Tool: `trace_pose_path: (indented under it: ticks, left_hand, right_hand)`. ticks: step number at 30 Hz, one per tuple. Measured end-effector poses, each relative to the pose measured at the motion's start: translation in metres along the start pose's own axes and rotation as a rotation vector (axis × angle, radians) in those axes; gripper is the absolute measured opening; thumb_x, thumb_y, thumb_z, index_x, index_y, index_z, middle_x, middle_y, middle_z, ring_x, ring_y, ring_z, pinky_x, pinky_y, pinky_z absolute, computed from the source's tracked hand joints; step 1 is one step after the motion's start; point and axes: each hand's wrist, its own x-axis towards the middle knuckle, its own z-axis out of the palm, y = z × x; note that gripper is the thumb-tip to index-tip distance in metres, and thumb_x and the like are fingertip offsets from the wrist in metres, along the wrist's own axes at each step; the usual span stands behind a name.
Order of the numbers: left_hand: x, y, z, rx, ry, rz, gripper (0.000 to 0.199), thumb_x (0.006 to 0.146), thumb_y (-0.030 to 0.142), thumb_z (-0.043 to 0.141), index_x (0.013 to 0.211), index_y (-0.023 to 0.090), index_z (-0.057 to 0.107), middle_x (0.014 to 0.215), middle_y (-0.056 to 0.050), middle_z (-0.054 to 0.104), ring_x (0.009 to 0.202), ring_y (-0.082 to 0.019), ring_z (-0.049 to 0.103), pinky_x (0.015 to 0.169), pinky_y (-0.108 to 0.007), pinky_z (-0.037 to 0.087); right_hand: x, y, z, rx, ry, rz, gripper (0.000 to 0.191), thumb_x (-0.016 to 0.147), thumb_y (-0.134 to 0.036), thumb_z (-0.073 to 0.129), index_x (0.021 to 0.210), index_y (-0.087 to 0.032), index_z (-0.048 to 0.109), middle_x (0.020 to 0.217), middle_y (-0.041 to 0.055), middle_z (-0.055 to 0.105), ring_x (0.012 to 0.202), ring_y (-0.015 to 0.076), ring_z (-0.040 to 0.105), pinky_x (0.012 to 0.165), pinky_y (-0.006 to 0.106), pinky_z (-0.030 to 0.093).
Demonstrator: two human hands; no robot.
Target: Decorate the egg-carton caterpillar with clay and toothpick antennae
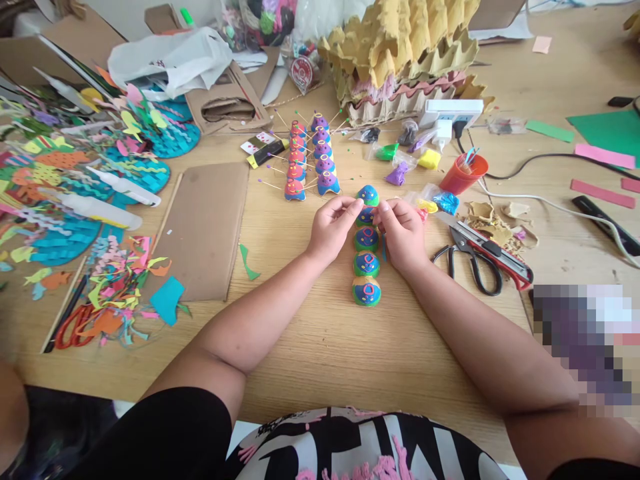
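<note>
Centrally, left hand [334, 230] and right hand [404, 235] pinch closed, contents unclear, at one five-domed strip [367, 265]; two similar strips [296, 171] sit upper-centre.

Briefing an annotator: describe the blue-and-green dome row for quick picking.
On the wooden table, find stacked egg cartons. Nearer the wearer, a row of domes passes between the left hand and right hand. Green lower edges set it apart from the red-and-blue row and purple-and-blue row beyond.

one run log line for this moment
left hand: pinched, item unclear; right hand: pinched, item unclear; blue-green domes: far end between hands
</note>
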Motion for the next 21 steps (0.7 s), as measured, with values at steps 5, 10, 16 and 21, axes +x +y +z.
trace_pose_path:
  ticks: [5,10,16,21]
  left_hand:
    - [-0.0005,0.0006,0.0009,-0.023,-0.01,-0.002,0.044,0.086,0.065,0.075,0.081,0.022,0.073,0.083,0.001,0.074,0.083,-0.012,0.066,0.083,-0.027,0.054]
    - [-0.0003,0.0011,0.0006,-0.018,-0.009,-0.012,0.045,0.084,0.067,0.077,0.086,0.022,0.074,0.086,0.0,0.075,0.085,-0.012,0.068,0.084,-0.027,0.054]
    - [0.0004,-0.0005,0.0002,-0.014,-0.003,-0.018,0.046,0.084,0.068,0.076,0.086,0.022,0.074,0.087,-0.001,0.075,0.086,-0.013,0.068,0.086,-0.028,0.054]
    - [0.0005,-0.001,-0.0008,-0.026,-0.013,-0.016,0.043,0.085,0.064,0.076,0.091,0.022,0.077,0.094,-0.002,0.078,0.091,-0.013,0.071,0.089,-0.029,0.055]
  right_hand:
    - [0.0011,0.0041,-0.001,0.014,0.03,-0.004,0.053,0.088,-0.074,0.065,0.072,-0.024,0.062,0.071,-0.0018,0.062,0.061,0.0104,0.048,0.056,0.028,0.04]
    - [0.0009,0.0078,-0.0016,0.022,0.037,-0.004,0.048,0.09,-0.07,0.067,0.075,-0.025,0.064,0.07,-0.0021,0.061,0.062,0.011,0.049,0.056,0.028,0.041]
    - [0.001,0.0081,-0.0022,0.016,0.031,-0.017,0.048,0.091,-0.068,0.066,0.072,-0.024,0.063,0.068,-0.0022,0.059,0.06,0.0105,0.048,0.055,0.027,0.04]
    - [0.0014,0.0056,-0.0014,-0.003,0.024,-0.03,0.051,0.089,-0.071,0.066,0.071,-0.023,0.064,0.067,-0.0027,0.059,0.06,0.0096,0.047,0.056,0.027,0.04]
